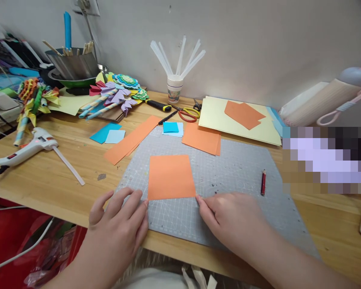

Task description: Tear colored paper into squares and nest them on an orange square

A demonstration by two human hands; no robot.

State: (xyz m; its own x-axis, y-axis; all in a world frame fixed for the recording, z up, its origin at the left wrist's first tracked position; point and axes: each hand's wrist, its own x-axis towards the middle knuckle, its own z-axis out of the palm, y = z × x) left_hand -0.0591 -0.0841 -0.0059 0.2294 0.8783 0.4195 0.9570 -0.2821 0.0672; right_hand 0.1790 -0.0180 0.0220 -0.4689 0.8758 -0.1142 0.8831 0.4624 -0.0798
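An orange paper square (171, 176) lies flat on the grey cutting mat (237, 216). My left hand (122, 218) pinches its near left corner between thumb and forefinger, with the other fingers bent over the mat's edge. At the near right corner, the thumb and forefinger of my right hand (231, 216) are pinched together on the paper. Beyond the square lie more orange sheets (201, 138) and small blue papers (171, 127). A dark red pencil (263, 182) rests on the mat to the right.
On the left is a white glue gun (33, 148); an orange strip (132, 140) lies nearer the mat. Behind stand paper flowers (117, 90), a cup of white sticks (175, 88), scissors (189, 114), a cutter (158, 105) and yellow sheets (210, 112). A blurred patch covers the right side.
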